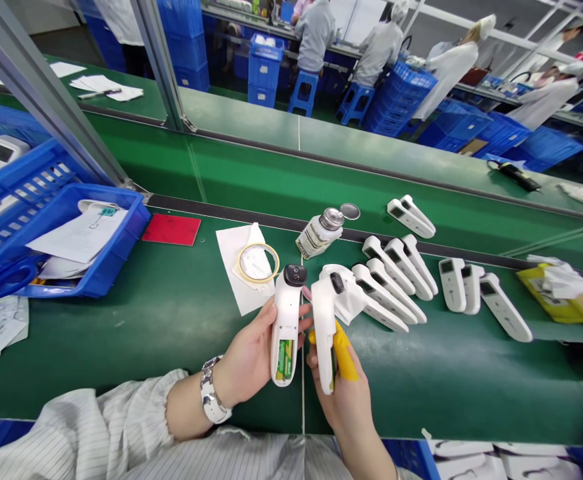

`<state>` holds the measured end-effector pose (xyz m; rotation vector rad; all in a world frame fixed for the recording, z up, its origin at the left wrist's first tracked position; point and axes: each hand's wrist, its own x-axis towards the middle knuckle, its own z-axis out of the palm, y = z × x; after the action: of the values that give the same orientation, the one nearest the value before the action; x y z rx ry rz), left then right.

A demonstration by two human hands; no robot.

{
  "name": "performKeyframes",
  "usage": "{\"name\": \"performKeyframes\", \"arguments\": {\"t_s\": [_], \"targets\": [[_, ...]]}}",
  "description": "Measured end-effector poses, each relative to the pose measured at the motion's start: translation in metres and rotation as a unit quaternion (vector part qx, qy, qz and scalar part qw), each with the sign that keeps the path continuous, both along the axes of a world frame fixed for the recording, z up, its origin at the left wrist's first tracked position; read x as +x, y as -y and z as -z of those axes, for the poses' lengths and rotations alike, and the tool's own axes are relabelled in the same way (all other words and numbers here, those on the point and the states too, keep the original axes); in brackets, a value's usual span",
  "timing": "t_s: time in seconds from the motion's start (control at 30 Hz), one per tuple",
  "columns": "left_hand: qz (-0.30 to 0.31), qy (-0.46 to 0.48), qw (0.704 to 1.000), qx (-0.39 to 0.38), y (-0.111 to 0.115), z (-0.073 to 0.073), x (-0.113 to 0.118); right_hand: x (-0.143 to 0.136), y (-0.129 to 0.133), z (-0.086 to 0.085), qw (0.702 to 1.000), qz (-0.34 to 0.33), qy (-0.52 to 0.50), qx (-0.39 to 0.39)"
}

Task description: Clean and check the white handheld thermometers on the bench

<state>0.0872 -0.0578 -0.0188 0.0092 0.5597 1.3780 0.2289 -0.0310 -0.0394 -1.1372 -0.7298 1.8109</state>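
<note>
My left hand [249, 357] grips a white handheld thermometer [286, 320] upright, its battery bay open with green batteries [284, 360] showing. My right hand [344, 393], with a yellow finger cot [344, 353] on one finger, holds a second white thermometer [324, 327] right beside the first. Both are held over the green table [146, 333] near its front edge. Several more white thermometers [391, 283] lie in a row just right of my hands.
A roll of tape [258, 263] rests on a white cloth. A small bottle [320, 233] stands behind, a red card [171, 229] to the left. Blue bins [61, 247] sit at left, a yellow packet [561, 293] at right. People work beyond the conveyor.
</note>
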Motion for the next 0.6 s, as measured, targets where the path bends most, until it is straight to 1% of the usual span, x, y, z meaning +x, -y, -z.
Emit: {"name": "performKeyframes", "arguments": {"t_s": [0.07,0.13,0.47,0.6], "targets": [[0.003,-0.006,1.000,0.001,0.0003,-0.0009,-0.0015,-0.0001,-0.0008,-0.0006,0.999,-0.022,-0.003,0.028],[0.006,-0.015,1.000,0.011,0.0009,-0.0016,-0.0024,-0.0003,-0.0007,-0.0013,0.998,-0.039,-0.021,0.037],[0.010,-0.048,0.999,0.010,0.0018,-0.0008,-0.0019,-0.0019,0.0033,-0.0005,0.998,0.003,-0.061,-0.006],[0.013,-0.067,0.997,0.017,0.0019,-0.0022,-0.0032,-0.0033,0.0061,0.0001,0.997,-0.010,-0.072,0.007]]}}
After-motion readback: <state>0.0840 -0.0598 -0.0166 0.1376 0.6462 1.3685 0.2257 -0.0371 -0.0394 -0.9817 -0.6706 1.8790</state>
